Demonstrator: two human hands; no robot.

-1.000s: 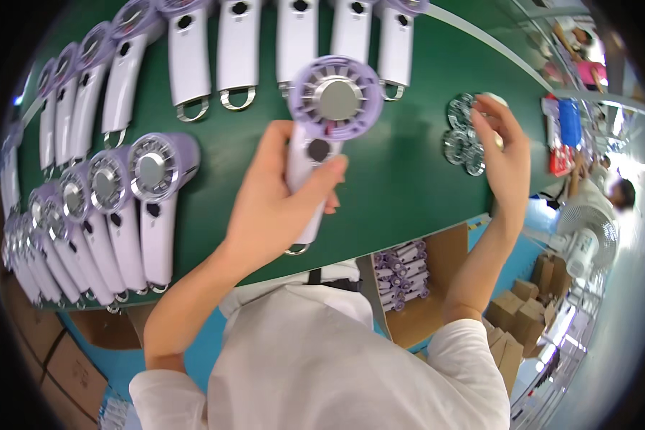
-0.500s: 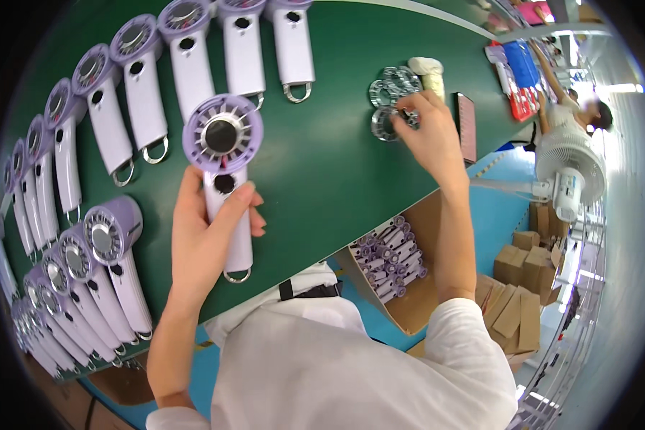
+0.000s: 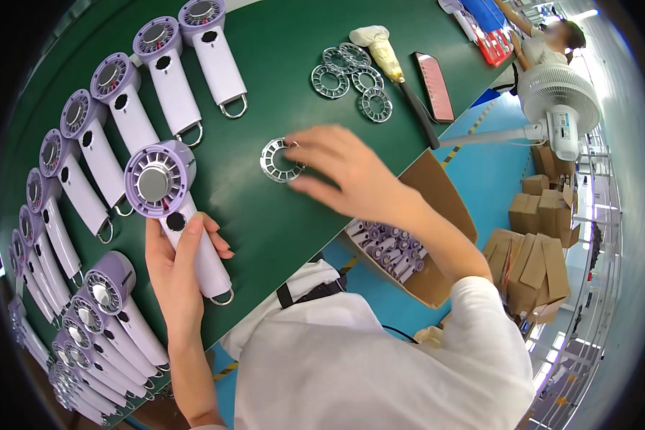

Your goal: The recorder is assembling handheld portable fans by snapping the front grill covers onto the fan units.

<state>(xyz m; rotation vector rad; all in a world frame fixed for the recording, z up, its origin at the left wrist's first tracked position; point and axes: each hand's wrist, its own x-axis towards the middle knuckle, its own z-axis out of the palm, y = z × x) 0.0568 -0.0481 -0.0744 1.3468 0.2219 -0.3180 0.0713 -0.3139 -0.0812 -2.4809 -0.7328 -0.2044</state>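
Observation:
A lilac handheld fan (image 3: 204, 254) lies in my left hand (image 3: 175, 265), whose fingers and thumb wrap round its handle. The round head is turned up, showing a ring of slots about a grey disc. To the right of that head, my right hand (image 3: 351, 168) pinches the edge of a silver slotted ring (image 3: 271, 159). Motion smears those fingers, and they hide the ring's right side. Several similar silver rings (image 3: 330, 82) lie loosely grouped on the green table (image 3: 279, 229) beyond my right hand.
Rows of lilac fans (image 3: 97, 168) fill the table's left and far side. Past the loose rings lie a white-and-yellow wrapped object (image 3: 377, 49), a black rod (image 3: 418, 115) and a pink-faced flat case (image 3: 435, 87). An open carton (image 3: 437, 193) of fans stands below the table edge.
My right hand has come left from the loose rings, carrying one silver ring toward the fan. My left hand still grips the fan, now lower and further left in view.

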